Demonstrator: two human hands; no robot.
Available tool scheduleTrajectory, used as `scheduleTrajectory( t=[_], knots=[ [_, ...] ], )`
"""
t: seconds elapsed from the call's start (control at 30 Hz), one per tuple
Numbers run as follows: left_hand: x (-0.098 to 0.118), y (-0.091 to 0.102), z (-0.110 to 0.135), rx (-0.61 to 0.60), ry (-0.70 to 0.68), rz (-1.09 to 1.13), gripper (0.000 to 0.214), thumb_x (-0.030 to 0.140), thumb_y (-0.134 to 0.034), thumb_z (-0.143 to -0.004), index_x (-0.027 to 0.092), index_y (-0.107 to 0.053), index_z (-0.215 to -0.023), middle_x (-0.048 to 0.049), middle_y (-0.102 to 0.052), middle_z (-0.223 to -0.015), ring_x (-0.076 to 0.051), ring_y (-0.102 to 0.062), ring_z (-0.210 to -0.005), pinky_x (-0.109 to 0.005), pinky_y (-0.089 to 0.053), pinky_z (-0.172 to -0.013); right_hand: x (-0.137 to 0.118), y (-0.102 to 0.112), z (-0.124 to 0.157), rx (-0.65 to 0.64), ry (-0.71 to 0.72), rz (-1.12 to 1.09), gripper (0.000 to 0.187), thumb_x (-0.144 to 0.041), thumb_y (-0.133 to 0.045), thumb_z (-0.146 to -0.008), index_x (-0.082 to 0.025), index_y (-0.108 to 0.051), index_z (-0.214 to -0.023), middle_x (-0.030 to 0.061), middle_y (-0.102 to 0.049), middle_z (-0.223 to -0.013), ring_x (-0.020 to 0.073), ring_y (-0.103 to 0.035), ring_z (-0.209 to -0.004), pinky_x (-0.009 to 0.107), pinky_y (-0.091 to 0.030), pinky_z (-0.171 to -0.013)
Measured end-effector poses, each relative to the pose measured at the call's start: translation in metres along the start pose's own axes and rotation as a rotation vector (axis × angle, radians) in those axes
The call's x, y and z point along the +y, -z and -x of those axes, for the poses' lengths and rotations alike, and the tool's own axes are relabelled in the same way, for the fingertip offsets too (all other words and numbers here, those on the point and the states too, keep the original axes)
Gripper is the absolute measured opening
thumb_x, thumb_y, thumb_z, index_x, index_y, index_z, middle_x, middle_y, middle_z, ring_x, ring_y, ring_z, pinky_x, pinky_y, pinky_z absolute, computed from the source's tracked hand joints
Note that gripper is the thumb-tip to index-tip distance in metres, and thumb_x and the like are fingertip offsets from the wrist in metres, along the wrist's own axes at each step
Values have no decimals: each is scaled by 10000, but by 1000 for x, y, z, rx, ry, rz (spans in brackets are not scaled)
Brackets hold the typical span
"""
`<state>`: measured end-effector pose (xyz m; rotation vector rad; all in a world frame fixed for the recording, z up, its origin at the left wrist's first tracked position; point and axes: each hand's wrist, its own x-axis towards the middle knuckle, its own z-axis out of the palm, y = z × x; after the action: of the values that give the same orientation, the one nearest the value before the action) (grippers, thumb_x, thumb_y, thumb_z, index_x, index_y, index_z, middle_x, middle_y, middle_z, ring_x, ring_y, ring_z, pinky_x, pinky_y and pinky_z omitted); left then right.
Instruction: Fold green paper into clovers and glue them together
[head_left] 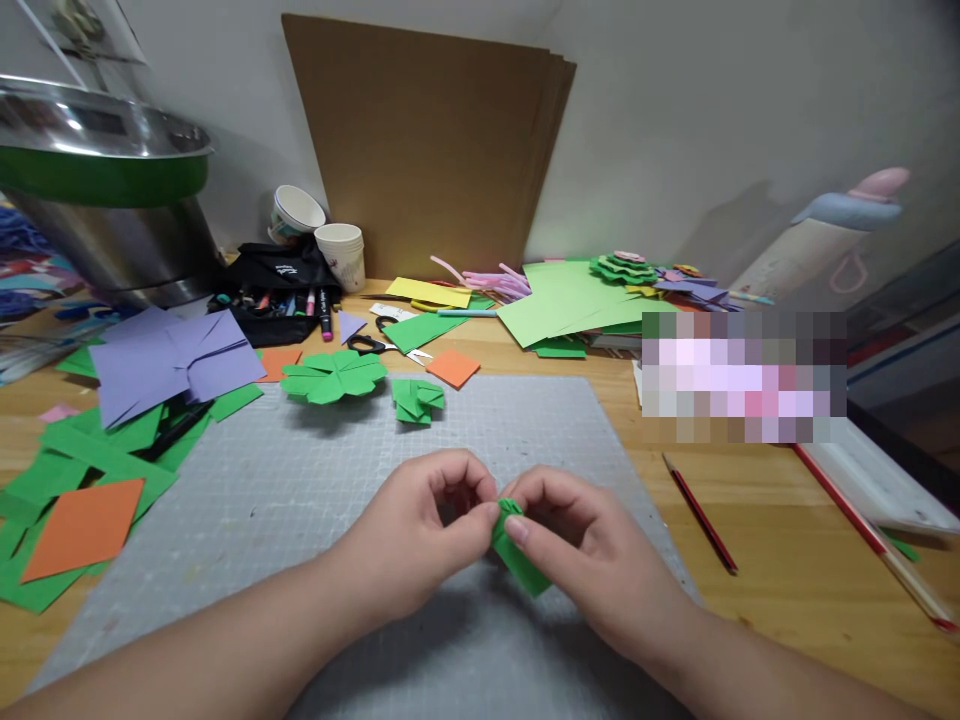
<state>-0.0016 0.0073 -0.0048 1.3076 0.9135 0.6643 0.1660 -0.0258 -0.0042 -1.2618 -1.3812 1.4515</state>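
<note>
Both hands meet just above the grey cutting mat (300, 480). The left hand (420, 535) and right hand (589, 545) pinch a folded green paper (520, 560) between curled thumbs and fingertips, over the mat's front middle. Purple sheets (176, 360) lie far left, then a green paper clover (334, 375), a smaller green piece (418, 400), an orange square (453, 367), and a red pencil (701, 515) on the wood at right.

text: none legible | black pouch (264, 290): white print, unreadable

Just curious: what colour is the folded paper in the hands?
The folded paper is green; head view.
</note>
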Motion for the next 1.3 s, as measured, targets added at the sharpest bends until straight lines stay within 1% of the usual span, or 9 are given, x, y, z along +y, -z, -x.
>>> scheduleTrajectory(
  t=[0.13, 0.4, 0.5, 0.6, 0.7, 0.83, 0.97, 1.17, 1.3],
  knots=[
    [-1, 0, 2, -33, -26, -43, 90, 216, -578, -763, 173, -511, -721, 46, -483, -647, -91, -417, -615, -221, -341, -567, -1, 3, 0, -51, 39, -4, 286, -403, -497, -876, -180, -562, -710, -8, -497, -665, 125, -441, -642, 248, -358, -584],
    [3, -4, 5, -44, -25, -224, 83, 127, -561, -675, 173, -501, -640, 49, -465, -608, -88, -400, -571, -219, -308, -518, -6, 2, -1, -129, 41, 151, 172, -237, -546, -801, -174, -546, -641, -18, -522, -625, 115, -457, -613, 242, -363, -581],
    [3, -3, 3, -26, -28, -158, 55, 190, -563, -729, 175, -525, -692, 41, -482, -637, -98, -421, -602, -224, -325, -545, -6, 4, -2, -75, 42, 133, 184, -254, -543, -806, -173, -567, -642, -18, -528, -622, 116, -467, -616, 241, -370, -586],
    [4, 0, 1, 21, -9, -73, 118, 273, -543, -786, 173, -535, -722, 31, -489, -659, -110, -438, -641, -235, -343, -586, -3, 7, -4, 26, 27, 73, 201, -298, -554, -823, -176, -584, -667, -19, -534, -636, 115, -476, -627, 233, -380, -590],
    [5, 2, -1, 66, 4, -69, 175, 310, -531, -808, 170, -539, -702, 23, -492, -666, -119, -448, -668, -246, -354, -621, -1, 9, -4, 79, 15, 36, 211, -326, -561, -838, -182, -594, -686, -18, -553, -659, 115, -490, -639, 226, -391, -593],
    [4, 1, 0, 12, 9, -103, 161, 323, -553, -801, 175, -556, -737, 20, -510, -685, -118, -440, -652, -243, -342, -590, 0, 6, -3, 65, 40, 69, 206, -321, -564, -837, -185, -601, -687, -10, -563, -662, 126, -506, -651, 238, -406, -609],
    [2, -1, 3, 9, -5, -151, 117, 269, -554, -781, 180, -535, -707, 35, -480, -642, -107, -411, -608, -233, -315, -545, -1, 1, 0, 19, 77, 115, 198, -299, -541, -843, -189, -593, -687, -2, -573, -676, 137, -518, -667, 254, -412, -629],
    [5, -3, 5, -14, -84, -307, 78, 145, -530, -706, 180, -515, -638, 31, -483, -638, -112, -430, -634, -233, -334, -567, -4, -2, 1, -47, 19, 192, 178, -233, -520, -799, -190, -516, -625, -25, -484, -610, 121, -442, -610, 241, -361, -566],
    [7, -3, 5, -29, -53, -335, 70, 136, -524, -686, 179, -515, -631, 41, -468, -604, -100, -408, -594, -223, -323, -538, -2, -2, 2, -42, 43, 200, 170, -217, -517, -771, -189, -518, -603, -28, -478, -590, 118, -435, -594, 242, -350, -556]
  ],
)
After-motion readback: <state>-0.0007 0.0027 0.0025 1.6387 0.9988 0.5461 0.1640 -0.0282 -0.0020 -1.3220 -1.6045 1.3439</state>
